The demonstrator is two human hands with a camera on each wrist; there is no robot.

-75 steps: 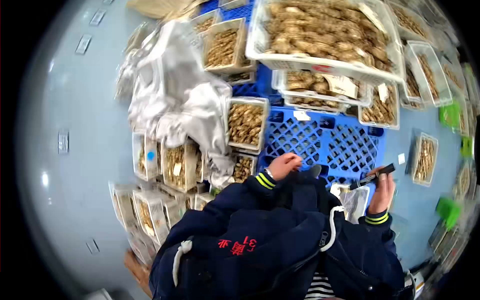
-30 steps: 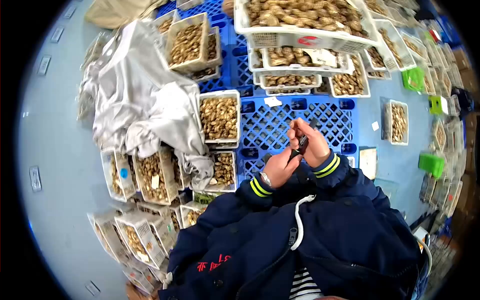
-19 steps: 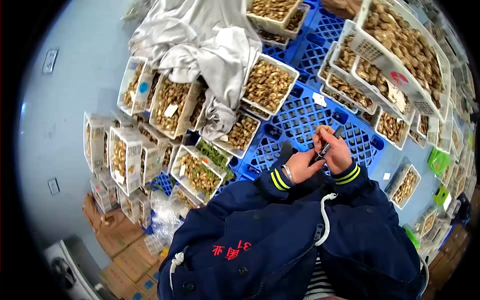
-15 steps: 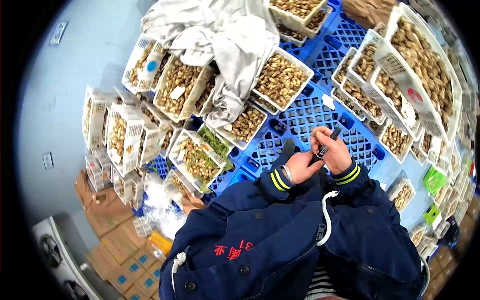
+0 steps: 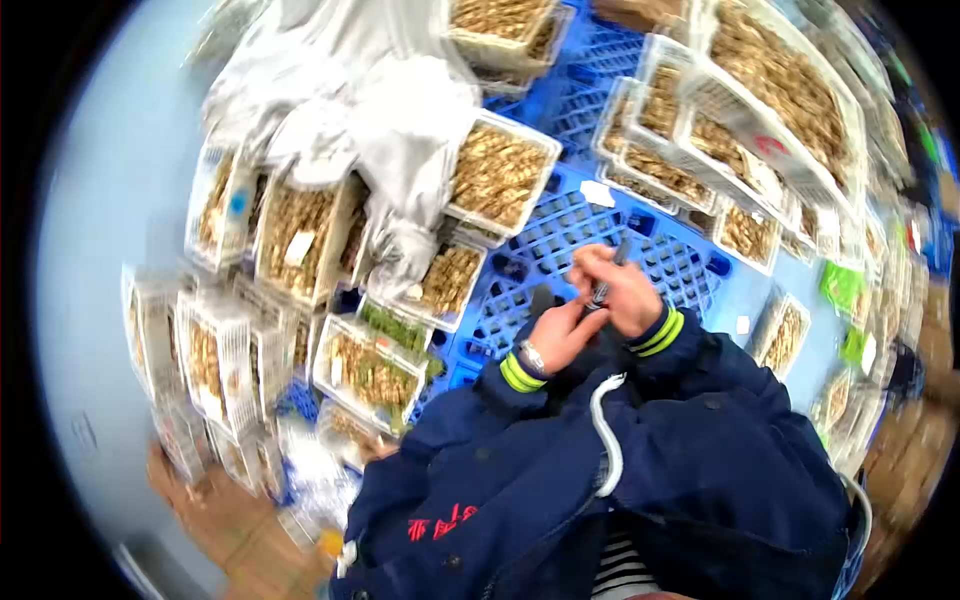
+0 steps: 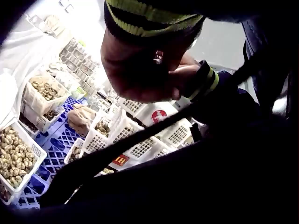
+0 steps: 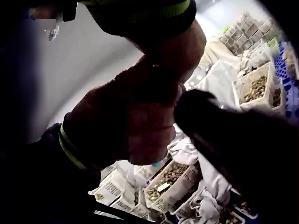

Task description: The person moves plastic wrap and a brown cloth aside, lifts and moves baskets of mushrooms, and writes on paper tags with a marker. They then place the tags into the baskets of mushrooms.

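In the head view, both hands meet in front of the dark jacket, around a slim black marker [image 5: 600,292]. The right hand [image 5: 630,298] has its fingers curled round the marker's upper part, which points up and away. From the left, the left hand [image 5: 560,336] pinches its lower end with thumb and fingers. The left wrist view shows the left hand [image 6: 135,70] dark and close, touching the right hand [image 6: 186,78]. In the right wrist view the right hand [image 7: 180,53] presses against the left hand [image 7: 126,119]; shadow hides the marker there.
Beyond the hands lies a blue slatted pallet [image 5: 570,235]. White crates of mushroom-like pieces [image 5: 500,172] stand left and upper right, some stacked. A pale cloth [image 5: 400,130] drapes over the left crates. One crate [image 5: 782,338] stands alone at right on the floor.
The hands, apart at first with the marker in the right one, have come together around it. The head view has turned, bringing more lower-left crates into sight; lately the hands have barely changed pose.
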